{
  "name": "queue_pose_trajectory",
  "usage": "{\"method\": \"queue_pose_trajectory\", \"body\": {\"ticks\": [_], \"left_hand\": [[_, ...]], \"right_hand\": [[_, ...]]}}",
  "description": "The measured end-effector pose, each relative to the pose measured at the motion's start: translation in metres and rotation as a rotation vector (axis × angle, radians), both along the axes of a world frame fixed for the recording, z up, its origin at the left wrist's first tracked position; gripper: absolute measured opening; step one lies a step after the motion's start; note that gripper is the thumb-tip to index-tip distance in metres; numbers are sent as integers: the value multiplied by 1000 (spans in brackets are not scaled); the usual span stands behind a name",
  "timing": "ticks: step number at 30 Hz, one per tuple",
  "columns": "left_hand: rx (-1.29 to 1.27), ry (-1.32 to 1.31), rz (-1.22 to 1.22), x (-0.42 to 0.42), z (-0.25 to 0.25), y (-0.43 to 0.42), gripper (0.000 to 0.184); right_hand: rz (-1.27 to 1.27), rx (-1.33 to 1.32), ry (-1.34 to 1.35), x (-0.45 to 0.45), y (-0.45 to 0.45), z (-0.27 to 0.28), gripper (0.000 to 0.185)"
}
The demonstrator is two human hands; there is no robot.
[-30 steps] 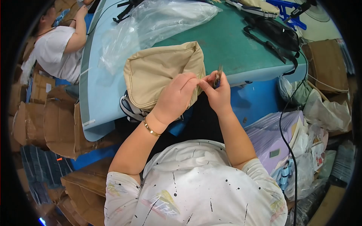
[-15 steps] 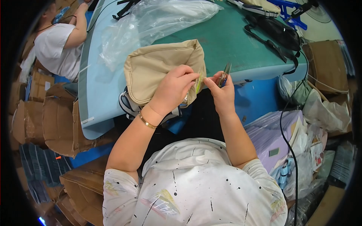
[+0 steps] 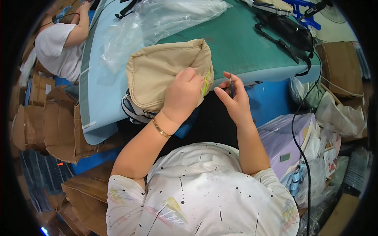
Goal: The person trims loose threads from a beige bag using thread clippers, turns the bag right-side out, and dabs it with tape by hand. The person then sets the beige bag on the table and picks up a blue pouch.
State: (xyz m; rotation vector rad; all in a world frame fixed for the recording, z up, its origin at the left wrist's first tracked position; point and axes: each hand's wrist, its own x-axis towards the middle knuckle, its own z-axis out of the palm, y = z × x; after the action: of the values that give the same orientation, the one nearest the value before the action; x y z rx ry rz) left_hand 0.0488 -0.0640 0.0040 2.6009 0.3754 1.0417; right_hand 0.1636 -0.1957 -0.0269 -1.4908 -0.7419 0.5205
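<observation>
A beige fabric bag (image 3: 153, 70) lies on the near edge of the table, with a neon yellow-green strip (image 3: 206, 83) along its right side. My left hand (image 3: 182, 92) rests over the bag, its fingers closed on the fabric beside that strip; the fingertips are partly hidden. Just right of the bag, my right hand (image 3: 238, 103) holds small thread snips (image 3: 231, 87), blades pointing up, thumb held apart from them. A dark and white strap (image 3: 132, 110) hangs under the bag's left corner.
Clear plastic wrapping (image 3: 157, 23) covers part of the green table mat (image 3: 232, 43). A black strapped bag (image 3: 285, 33) lies far right. Cardboard boxes (image 3: 59, 126) stand left, wrapped goods (image 3: 277, 141) right. A black cable (image 3: 295, 133) hangs at right. Another person (image 3: 59, 47) sits far left.
My right hand has moved slightly down and away from the bag, its thumb now apart from the fingers. My left fingers have curled in closer to the bag, which shifted slightly left.
</observation>
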Motion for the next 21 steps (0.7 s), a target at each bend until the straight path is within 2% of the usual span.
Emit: {"method": "queue_pose_trajectory", "body": {"ticks": [1,3,4,6,8,9,11,12,14,17,21], "left_hand": [[-12,-6,-17,-1,0,2,7],[-25,-11,-31,-3,-1,7,6],[-89,-10,-43,-4,-1,10,8],[-152,-12,-57,-6,0,13,10],[-383,-3,-98,-7,6,17,18],[-382,-5,-99,-8,10,16,18],[-216,72,-194,-10,17,13,23],[-218,68,-194,-10,17,12,23],[31,155,-137,-9,14,8,25],[141,202,-58,-8,11,-2,27],[236,142,-76,-9,5,-2,27]], "right_hand": [[0,-1,1,2,-2,-1,46],[-48,-70,-354,2,-5,2,50],[-47,-69,-353,1,-7,9,50],[-86,-160,-516,-1,-15,26,44],[-91,-177,-520,0,-19,30,44],[-94,-194,-524,0,-21,31,43],[-106,-211,-563,-1,-23,33,43],[-115,-228,-599,-1,-24,34,43],[-123,-249,-618,-3,-25,33,43],[-138,-293,-632,-7,-27,33,43],[-161,-291,-693,-8,-28,31,43]]}}
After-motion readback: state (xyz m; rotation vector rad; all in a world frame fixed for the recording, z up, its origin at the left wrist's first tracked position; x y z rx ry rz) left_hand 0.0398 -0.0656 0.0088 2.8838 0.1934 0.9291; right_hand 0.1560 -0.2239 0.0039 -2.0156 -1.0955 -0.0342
